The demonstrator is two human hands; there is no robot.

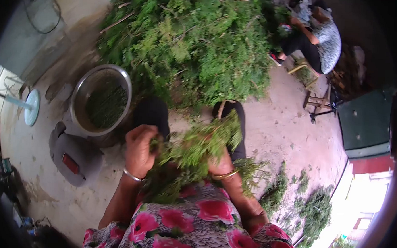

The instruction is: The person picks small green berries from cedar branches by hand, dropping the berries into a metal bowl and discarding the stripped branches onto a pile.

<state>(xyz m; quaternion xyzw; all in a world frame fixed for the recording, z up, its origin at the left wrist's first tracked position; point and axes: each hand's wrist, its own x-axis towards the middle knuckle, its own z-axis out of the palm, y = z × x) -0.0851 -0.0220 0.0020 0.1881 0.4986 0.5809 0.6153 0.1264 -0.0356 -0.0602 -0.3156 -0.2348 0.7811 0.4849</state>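
A leafy green branch (206, 144) with feathery leaflets lies across my lap, its bare brown stem pointing up between and over the knees. My right hand (218, 161), below a gold bangle, is closed around the branch; foliage covers most of its fingers. On the other side, my left hand (140, 147) has its fingers curled together beside the leaves, with a bit of green at the fingertips. That hand is slightly blurred. A wide metal basin (128, 90) at the left holds a layer of small loose green leaves (106, 106).
A large heap of cut branches (197, 44) rises ahead of my knees. A grey stool (69, 149) carries a dark red phone-like object (70, 163). A fan (31, 107) stands left. Another person (328, 45) sits at the upper right. Stripped branches (314, 209) lie lower right.
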